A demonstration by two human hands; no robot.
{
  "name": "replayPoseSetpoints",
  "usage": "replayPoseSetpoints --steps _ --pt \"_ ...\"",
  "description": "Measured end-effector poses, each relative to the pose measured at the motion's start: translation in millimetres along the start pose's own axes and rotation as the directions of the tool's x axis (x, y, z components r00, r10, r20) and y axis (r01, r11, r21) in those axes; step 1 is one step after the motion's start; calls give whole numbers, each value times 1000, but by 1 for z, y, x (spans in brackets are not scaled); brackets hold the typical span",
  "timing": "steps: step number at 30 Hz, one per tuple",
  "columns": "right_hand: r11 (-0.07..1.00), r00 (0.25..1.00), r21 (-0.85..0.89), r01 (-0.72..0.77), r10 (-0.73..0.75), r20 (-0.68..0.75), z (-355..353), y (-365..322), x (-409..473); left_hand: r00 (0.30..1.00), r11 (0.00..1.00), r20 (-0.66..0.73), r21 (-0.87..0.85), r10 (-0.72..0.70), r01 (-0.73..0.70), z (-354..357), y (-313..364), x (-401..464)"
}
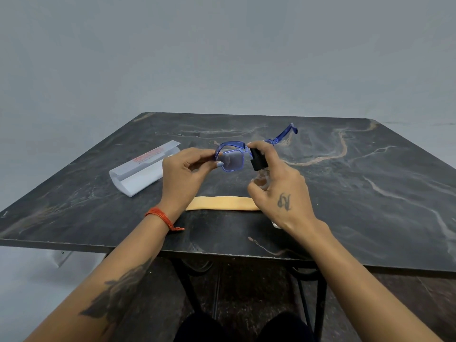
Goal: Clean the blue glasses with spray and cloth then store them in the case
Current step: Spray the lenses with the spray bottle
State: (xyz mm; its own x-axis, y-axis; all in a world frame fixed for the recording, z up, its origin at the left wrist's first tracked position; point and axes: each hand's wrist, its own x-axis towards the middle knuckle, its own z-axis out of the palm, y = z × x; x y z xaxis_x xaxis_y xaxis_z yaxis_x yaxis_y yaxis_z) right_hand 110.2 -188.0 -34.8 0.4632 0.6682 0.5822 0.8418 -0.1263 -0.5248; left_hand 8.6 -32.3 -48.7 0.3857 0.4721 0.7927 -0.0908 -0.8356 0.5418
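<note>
The blue glasses point(232, 157) are held above the middle of the table, one temple arm pointing away to the far right. My left hand point(183, 172) pinches the frame at its left end. My right hand point(278, 186) grips a small clear spray bottle point(259, 162) with a black pump head close beside the left lens, a fingertip on top of the pump. A folded yellow cloth point(222, 203) lies flat on the table below the hands. The white glasses case point(143, 169) with red print lies shut at the left.
The dark marble-patterned table point(370, 193) has its near edge just in front of me. Black metal table legs and my knees show below that edge. A plain grey wall stands behind the table.
</note>
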Motion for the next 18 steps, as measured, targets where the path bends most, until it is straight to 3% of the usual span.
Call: replayPoseSetpoints --steps 12,18 --pt "990 982 136 -40 64 -179 -2 7 -11 1000 1000 7 -8 -2 2 0 0 0" --pt "993 973 106 -50 73 -218 -4 7 -15 1000 1000 4 -1 3 -3 0 -1 0"
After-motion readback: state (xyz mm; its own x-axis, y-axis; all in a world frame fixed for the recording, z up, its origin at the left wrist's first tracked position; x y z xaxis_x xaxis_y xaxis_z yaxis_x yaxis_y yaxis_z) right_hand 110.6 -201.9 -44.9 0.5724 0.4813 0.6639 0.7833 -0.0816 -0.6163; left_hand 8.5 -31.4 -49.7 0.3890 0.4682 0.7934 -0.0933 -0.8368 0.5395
